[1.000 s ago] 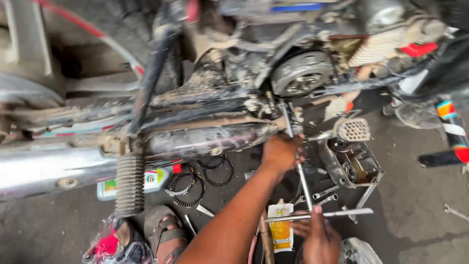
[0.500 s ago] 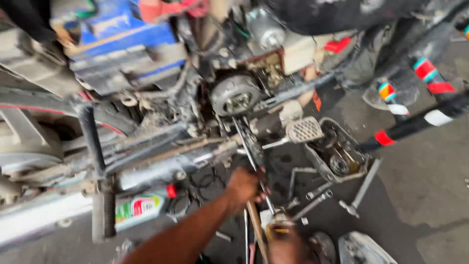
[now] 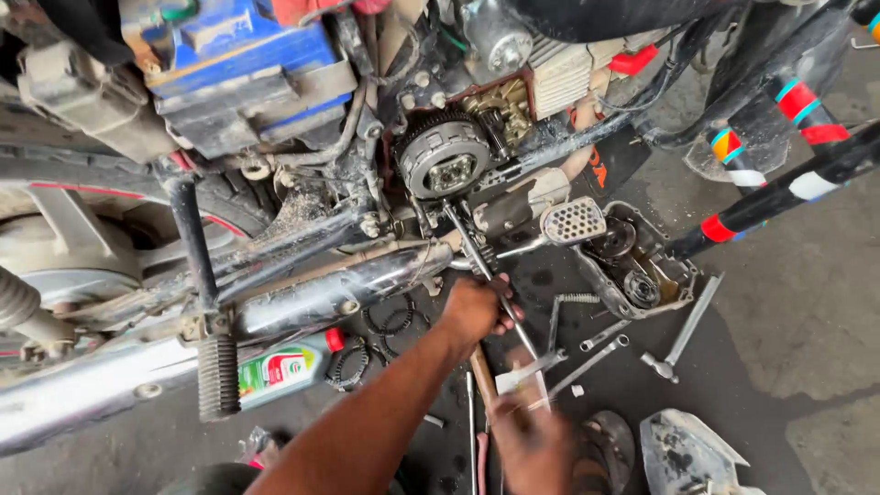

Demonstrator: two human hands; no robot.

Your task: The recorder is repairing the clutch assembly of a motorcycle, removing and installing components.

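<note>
We look down on a motorcycle (image 3: 302,247) with its engine side opened, filling the upper and left part of the view above a dark, oily floor (image 3: 807,339). A chrome exhaust pipe (image 3: 330,298) runs low across the bike, and a blue battery (image 3: 243,55) sits at the top. Near the middle is the round, exposed clutch assembly (image 3: 447,154). To the right lies the removed engine cover (image 3: 632,261), and beside it a T-handle wrench (image 3: 678,335) and spanners (image 3: 587,353). A green oil bottle (image 3: 280,367) lies under the exhaust, next to black ring-shaped plates (image 3: 390,321). Our left hand (image 3: 477,307) is curled tight around a long metal rod (image 3: 490,275) that slants up to the clutch, its tip just below it. Our right hand (image 3: 532,449), blurred at the bottom edge, seems to hold a wooden-handled tool (image 3: 483,371), though we cannot tell how firmly the fingers close.
</note>
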